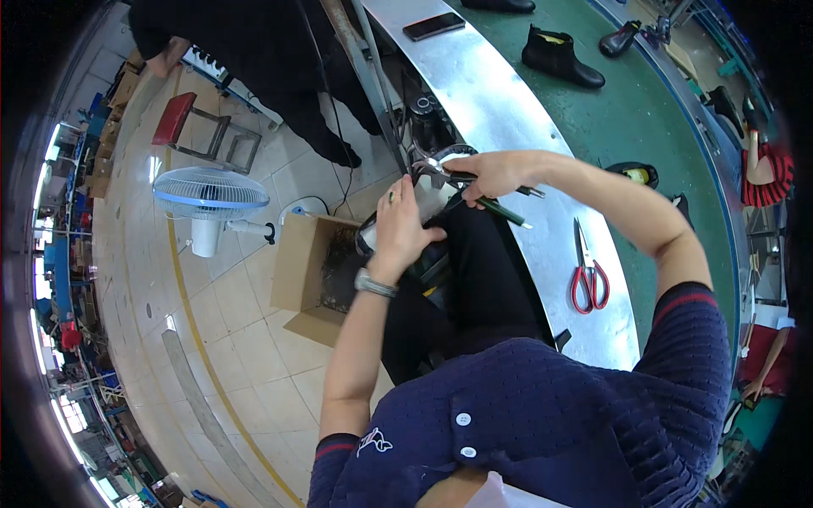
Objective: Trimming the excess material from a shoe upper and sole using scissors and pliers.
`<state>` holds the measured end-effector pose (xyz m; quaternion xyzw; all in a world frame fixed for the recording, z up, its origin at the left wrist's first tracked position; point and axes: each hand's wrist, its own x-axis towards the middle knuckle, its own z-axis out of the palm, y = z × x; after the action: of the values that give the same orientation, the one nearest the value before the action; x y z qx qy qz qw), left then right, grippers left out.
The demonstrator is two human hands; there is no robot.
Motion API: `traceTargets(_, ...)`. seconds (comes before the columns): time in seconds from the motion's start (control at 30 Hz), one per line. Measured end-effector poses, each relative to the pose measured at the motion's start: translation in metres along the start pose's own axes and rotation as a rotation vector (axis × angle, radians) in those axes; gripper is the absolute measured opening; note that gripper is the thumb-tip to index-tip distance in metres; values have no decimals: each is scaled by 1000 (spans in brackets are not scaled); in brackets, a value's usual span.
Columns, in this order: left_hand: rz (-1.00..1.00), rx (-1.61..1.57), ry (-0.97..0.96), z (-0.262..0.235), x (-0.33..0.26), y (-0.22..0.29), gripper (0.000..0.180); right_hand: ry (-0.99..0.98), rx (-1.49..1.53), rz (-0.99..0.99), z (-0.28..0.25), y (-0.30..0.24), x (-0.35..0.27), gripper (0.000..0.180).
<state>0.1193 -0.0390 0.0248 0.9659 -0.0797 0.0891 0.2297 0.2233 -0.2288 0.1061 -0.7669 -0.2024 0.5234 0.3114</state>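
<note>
Over my lap, my left hand (400, 224) grips a dark shoe with a pale grey underside (434, 200), fingers along its side and thumb apart. My right hand (498, 174) is closed around metal pincers (435, 172), whose jaws are at the shoe's far end. Below that hand a green handle (506, 212) with a pale tip sticks out; whether it belongs to the pincers cannot be made out. To the right, red-handled scissors (588, 284) lie on the metal bench edge (508, 110).
An open cardboard box (298, 258) stands on the floor to my left, near a fan (210, 199) and a red-topped stool (174, 118). A phone (434, 26) lies on the bench. Black boots (559, 57) stand on the green belt. A person in black (254, 51) is ahead.
</note>
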Motion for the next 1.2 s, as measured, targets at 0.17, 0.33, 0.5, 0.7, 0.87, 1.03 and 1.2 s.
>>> traceTargets(0.17,-88,-71,46,7,-14,12,82,333,-116,-63,53,12,-17,55)
traceTargets(0.33,15,-41,125,12,-18,12,78,597,-221,-330,77,51,-6,54)
traceTargets(0.5,183,211,202,23,-21,-5,76,371,-773,-186,21,4,-25,51)
traceTargets(0.7,210,244,218,27,-19,1,74,789,-358,-315,43,3,2,51)
traceTargets(0.87,176,262,237,25,-26,0,72,666,-198,-289,28,-14,-11,52)
traceTargets(1.03,185,301,214,27,-22,3,70,490,-396,-48,18,-5,-2,50)
traceTargets(1.2,165,311,230,28,-19,8,68,931,-222,-321,26,22,18,48)
